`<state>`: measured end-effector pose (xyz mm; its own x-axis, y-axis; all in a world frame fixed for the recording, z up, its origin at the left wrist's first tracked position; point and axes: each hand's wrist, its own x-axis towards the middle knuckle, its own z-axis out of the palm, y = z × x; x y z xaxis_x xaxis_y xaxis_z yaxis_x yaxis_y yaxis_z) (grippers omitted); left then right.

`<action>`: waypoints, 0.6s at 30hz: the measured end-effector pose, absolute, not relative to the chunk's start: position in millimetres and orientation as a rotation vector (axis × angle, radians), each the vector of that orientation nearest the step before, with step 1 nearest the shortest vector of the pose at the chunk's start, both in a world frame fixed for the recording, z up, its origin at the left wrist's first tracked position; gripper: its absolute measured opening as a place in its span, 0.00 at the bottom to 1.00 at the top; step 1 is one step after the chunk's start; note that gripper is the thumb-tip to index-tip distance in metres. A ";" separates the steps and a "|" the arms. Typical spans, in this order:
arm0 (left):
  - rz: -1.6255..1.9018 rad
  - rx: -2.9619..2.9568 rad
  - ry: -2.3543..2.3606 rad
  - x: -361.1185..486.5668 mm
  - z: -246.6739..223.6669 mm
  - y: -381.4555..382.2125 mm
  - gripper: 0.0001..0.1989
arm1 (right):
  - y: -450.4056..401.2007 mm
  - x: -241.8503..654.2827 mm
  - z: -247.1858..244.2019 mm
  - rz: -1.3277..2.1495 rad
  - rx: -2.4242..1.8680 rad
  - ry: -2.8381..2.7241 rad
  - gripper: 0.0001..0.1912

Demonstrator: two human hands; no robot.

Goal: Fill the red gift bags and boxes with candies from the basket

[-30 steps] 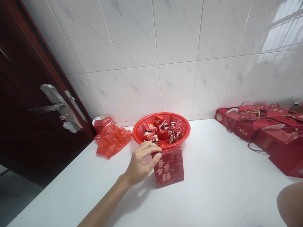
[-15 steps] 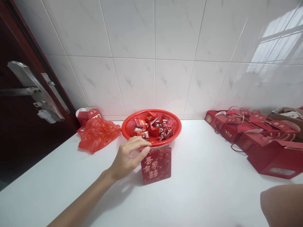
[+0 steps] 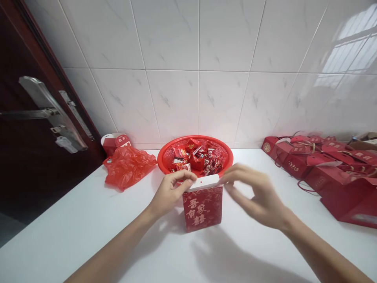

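Note:
A small dark red gift box (image 3: 203, 210) with light Chinese characters on its front stands upright on the white table. Its white-sided top flap (image 3: 206, 182) is tipped up, showing a small red dot. My left hand (image 3: 173, 190) pinches the flap's left end between thumb and fingers. At the flap's right end is my right hand (image 3: 256, 192), slightly blurred, thumb and fingers a little apart; whether its fingertips touch the flap is unclear. Just behind the box sits a red plastic basket (image 3: 161, 159) holding several wrapped candies (image 3: 197, 159).
A crumpled red plastic bag (image 3: 128, 167) lies at the left, before another small red box (image 3: 109, 145). Several red gift boxes with cord handles (image 3: 321, 165) crowd the right side. A tiled wall (image 3: 224, 102) backs the table; a dark door (image 3: 23, 157) stands left.
My right hand has come in from the lower right to the box's top. The white side of the flap now shows, with my left fingers on it. The view has shifted slightly.

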<state>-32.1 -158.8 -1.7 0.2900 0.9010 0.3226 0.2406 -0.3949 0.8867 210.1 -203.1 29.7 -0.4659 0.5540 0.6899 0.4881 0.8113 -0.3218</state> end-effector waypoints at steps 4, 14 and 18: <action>0.994 1.836 1.024 -33.6 4.7 -167.0 0.10 | -194.4 196.9 6.5 0.084 -0.734 -2.231 0.08; 0.868 1.746 1.069 -36.4 0.9 -166.4 0.10 | -190.9 193.3 3.9 0.175 -0.776 -2.256 0.08; 0.758 1.746 1.065 -42.0 9.1 -165.0 0.11 | -180.9 192.6 9.8 0.296 -0.686 -2.141 0.11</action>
